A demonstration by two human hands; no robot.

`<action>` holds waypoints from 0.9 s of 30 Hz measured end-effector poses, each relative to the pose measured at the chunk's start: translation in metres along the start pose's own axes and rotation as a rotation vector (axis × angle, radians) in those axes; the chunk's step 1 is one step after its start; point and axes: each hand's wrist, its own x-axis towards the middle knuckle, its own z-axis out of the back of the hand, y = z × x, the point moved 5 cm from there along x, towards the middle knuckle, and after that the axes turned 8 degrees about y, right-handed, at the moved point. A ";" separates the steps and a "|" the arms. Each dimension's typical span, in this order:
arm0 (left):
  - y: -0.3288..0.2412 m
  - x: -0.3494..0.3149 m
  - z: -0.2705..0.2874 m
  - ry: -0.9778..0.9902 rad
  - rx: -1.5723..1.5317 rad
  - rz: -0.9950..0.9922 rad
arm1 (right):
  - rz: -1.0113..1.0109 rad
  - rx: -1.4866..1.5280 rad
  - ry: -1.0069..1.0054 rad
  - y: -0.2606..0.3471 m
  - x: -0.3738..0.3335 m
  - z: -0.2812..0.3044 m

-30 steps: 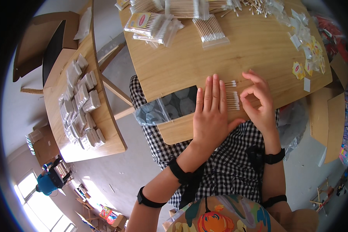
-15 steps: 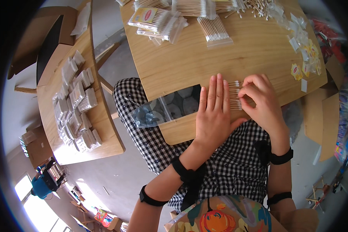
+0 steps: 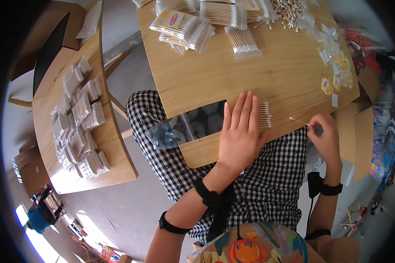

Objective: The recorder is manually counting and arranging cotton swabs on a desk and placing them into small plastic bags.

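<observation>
The row [image 3: 264, 115] of swabs lies near the table's [image 3: 197, 79] near edge, partly under the left hand [image 3: 240, 136]. That hand is flat, fingers together, its grip spread and pinching nothing, seemingly so the swabs cannot roll. Right of the row, the right hand's [image 3: 324, 133] grip is narrow, thumb and fingertips closed on one end of a single swab [image 3: 298, 120], probably to handle it apart from the rest; its free end points back toward the row.

Beyond the row, clear bags [image 3: 184, 27] full of swabs lie heaped, and one filled bag [image 3: 242, 43] lies apart, nearer. Beyond and right of the row are loose swabs [image 3: 289, 13], crumpled, seemingly empty bags [image 3: 324, 41] and yellow cards [image 3: 343, 75]. Well left of the row, a side table [image 3: 114, 151] bears more filled bags [image 3: 81, 116].
</observation>
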 end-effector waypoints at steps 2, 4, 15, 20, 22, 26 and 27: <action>0.002 -0.002 0.004 -0.054 -0.071 -0.007 | -0.110 -0.067 0.035 -0.031 -0.019 0.014; 0.005 0.001 0.007 -0.094 -0.124 -0.017 | -0.215 -0.174 0.090 -0.070 -0.036 0.027; 0.010 0.003 0.023 -0.142 -0.256 0.000 | 0.206 0.165 -0.064 0.021 0.137 0.008; 0.013 0.001 0.023 -0.179 -0.341 -0.002 | 0.247 0.175 -0.189 0.017 0.206 -0.043; 0.011 0.003 0.025 -0.184 -0.367 -0.013 | 0.239 0.067 -0.267 0.009 0.211 -0.040; 0.017 -0.002 0.028 -0.189 -0.417 0.006 | 0.135 0.005 -0.253 0.006 0.178 -0.032; 0.019 -0.003 0.027 -0.195 -0.470 0.011 | 0.089 0.009 -0.219 0.003 0.164 -0.026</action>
